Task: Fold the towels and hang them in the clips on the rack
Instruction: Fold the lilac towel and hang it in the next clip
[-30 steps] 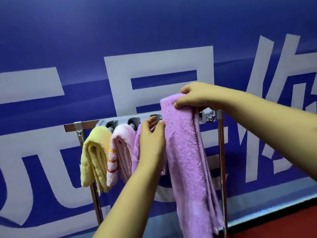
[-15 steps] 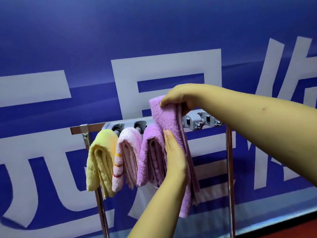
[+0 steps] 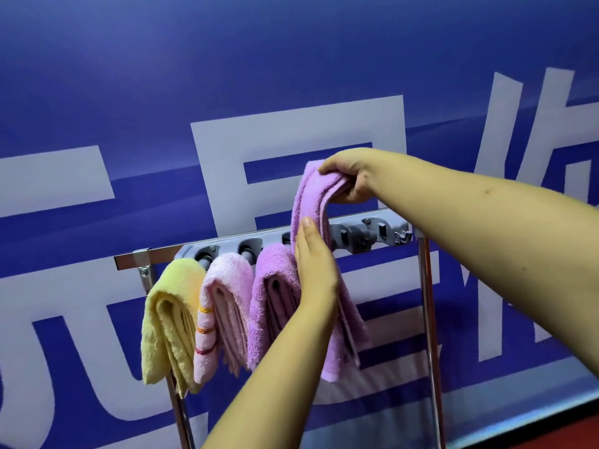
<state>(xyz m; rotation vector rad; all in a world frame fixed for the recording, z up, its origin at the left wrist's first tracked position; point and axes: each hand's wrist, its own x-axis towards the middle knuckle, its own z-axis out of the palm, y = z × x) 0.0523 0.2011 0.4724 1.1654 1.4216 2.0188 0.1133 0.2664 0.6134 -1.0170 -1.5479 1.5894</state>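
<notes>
At frame centre, the grey clip rail (image 3: 356,233) holds fluffy yellow (image 3: 171,306), pink striped (image 3: 223,296) and lilac (image 3: 272,286) towels; right hand (image 3: 351,176) fingers pinch a folded lilac terry towel (image 3: 311,202), left hand (image 3: 316,264) flat against it.

left clips: blocked by yellow towel (image 3: 168,319), pink towel (image 3: 223,306), purple towel (image 3: 272,296)
right clips (image 3: 366,236): bare, reachable from front
behind: wall (image 3: 194,76) close

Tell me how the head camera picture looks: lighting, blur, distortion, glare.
Head view: even, cool bluish light with only soft shadows in the folds of the yellow towel; wide-angle bending shows in the tilted rack bar and the stretched forearms; both hands, left and right, and the purple towel look sharp, without motion blur; faint glare on the chrome right post.
</notes>
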